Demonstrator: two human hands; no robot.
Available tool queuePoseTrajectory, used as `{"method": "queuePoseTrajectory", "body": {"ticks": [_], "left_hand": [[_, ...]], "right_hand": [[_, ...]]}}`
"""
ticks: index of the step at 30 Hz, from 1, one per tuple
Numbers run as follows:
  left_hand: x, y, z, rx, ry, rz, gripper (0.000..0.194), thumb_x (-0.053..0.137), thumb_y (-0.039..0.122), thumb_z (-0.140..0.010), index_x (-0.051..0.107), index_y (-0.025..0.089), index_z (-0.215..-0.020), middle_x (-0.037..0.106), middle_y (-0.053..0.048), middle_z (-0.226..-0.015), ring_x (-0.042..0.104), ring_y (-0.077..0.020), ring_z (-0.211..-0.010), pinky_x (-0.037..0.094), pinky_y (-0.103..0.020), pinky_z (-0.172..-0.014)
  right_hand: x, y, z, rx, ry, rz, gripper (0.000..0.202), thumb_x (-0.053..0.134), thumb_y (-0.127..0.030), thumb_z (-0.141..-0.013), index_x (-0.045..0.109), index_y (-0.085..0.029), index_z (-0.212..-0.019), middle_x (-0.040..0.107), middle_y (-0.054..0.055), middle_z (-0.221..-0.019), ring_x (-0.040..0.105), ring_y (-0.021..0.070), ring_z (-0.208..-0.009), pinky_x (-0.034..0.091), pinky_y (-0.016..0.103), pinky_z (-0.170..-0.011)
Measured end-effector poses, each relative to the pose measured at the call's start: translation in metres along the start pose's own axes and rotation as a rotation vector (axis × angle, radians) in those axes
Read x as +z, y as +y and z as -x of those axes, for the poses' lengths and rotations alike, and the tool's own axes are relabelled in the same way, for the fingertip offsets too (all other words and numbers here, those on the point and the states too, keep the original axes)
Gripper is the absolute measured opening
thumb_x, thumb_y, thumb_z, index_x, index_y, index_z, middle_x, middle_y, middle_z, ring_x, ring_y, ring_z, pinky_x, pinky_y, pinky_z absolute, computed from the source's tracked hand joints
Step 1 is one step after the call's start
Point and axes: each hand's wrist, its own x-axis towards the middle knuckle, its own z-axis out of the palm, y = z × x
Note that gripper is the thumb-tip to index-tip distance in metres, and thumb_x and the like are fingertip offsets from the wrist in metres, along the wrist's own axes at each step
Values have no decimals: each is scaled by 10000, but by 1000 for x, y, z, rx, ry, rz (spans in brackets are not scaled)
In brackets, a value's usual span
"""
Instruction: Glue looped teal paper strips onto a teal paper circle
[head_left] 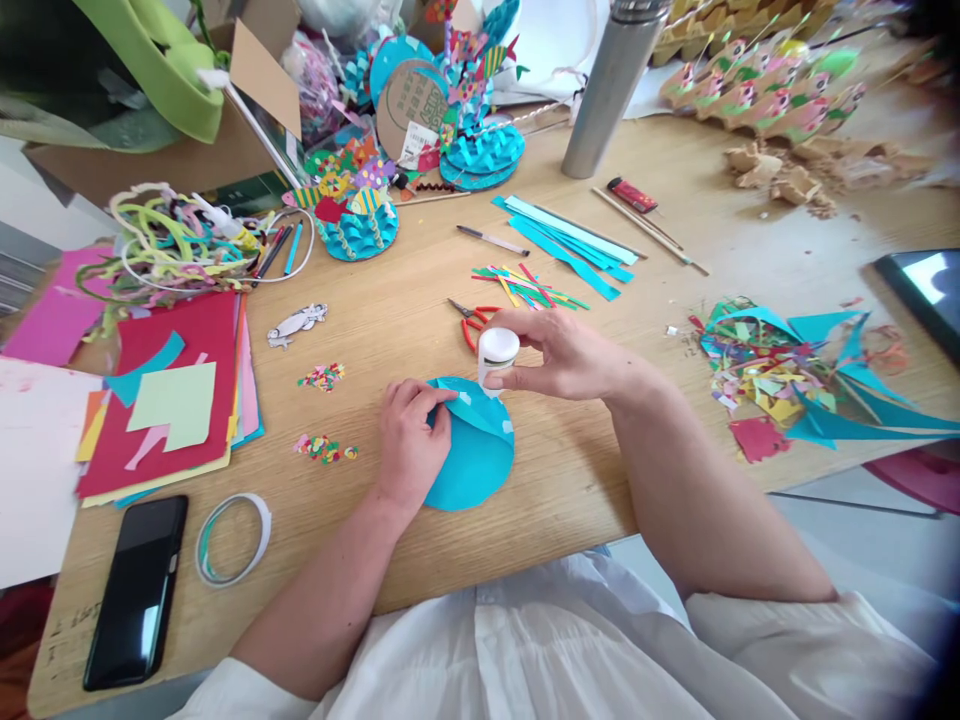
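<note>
A blue paper disc [474, 462] lies on the table in front of me, with a curved blue paper strip [474, 408] along its upper part. Several whitish dabs show on the strip and near the disc's right edge. My left hand [415, 432] rests at the disc's left side, its fingers curled and pinching the strip's left end. Over the disc's upper right, my right hand [559, 355] grips a small white glue bottle [498, 362] between thumb and fingers; its lower end is partly hidden. Red-handled pliers [472, 322] lie just behind that bottle.
Small paper piles [324, 448], a tape roll [234, 540], a phone [136, 590] and coloured sheets [172, 330] lie left. Thin strips [529, 288], blue strips [574, 245] and a steel flask [611, 95] stand behind. Paper scraps [772, 365] are right.
</note>
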Motion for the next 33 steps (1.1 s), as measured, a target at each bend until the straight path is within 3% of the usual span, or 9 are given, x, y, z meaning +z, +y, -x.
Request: {"method": "queuePoseTrajectory", "body": {"ticks": [4, 7, 10, 14, 24, 27, 33], "left_hand": [[0, 0, 0, 0, 0, 4, 236, 608, 16, -797, 716, 217, -857, 628, -16, -790, 576, -198, -826, 487, -361, -801], [0, 0, 0, -3, 11, -2, 234, 607, 28, -799, 716, 228, -854, 625, -13, -792, 583, -199, -832, 493, -363, -809], [1, 0, 0, -7, 0, -10, 230, 608, 33, -798, 716, 230, -852, 627, -12, -790, 587, -202, -835, 496, -364, -812], [1, -1, 0, -8, 1, -9, 230, 605, 39, -803, 717, 230, -863, 624, -15, -794, 589, -205, -845, 498, -367, -817], [1, -1, 1, -1, 8, -3, 236, 609, 25, -798, 720, 224, -863, 623, -16, -796, 582, -202, -839, 495, -360, -807], [0, -1, 1, -4, 11, -5, 244, 609, 24, -794, 719, 231, -862, 624, -13, -799, 585, -203, -843, 494, -360, -811], [1, -1, 0, 10, 10, 12, 234, 616, 2, -789, 724, 200, -854, 628, -24, -794, 577, -207, -834, 482, -360, -807]], "right_hand": [[2, 1, -1, 17, -37, -34, 282, 721, -418, -793, 589, -171, -831, 613, 1, -751, 505, 109, -666, 356, 240, -585], [4, 2, -1, 26, 28, -23, 296, 719, -431, -790, 580, -173, -822, 604, 1, -750, 494, 110, -663, 348, 242, -581], [5, 3, -2, 31, -4, -42, 303, 719, -439, -789, 576, -174, -823, 609, 5, -759, 498, 111, -662, 348, 241, -575], [7, 5, -3, 67, 93, -38, 306, 716, -435, -791, 554, -176, -818, 580, -7, -732, 473, 103, -641, 345, 237, -571], [10, 9, -4, 90, 82, -75, 319, 717, -441, -786, 547, -173, -816, 581, -4, -728, 486, 111, -649, 373, 244, -581], [11, 8, -4, 108, 141, -90, 314, 704, -437, -797, 545, -170, -841, 593, 10, -765, 510, 119, -679, 390, 248, -602], [4, 4, -1, 100, 4, -50, 321, 694, -452, -803, 543, -169, -792, 564, -1, -722, 489, 108, -646, 366, 235, -565]]}}
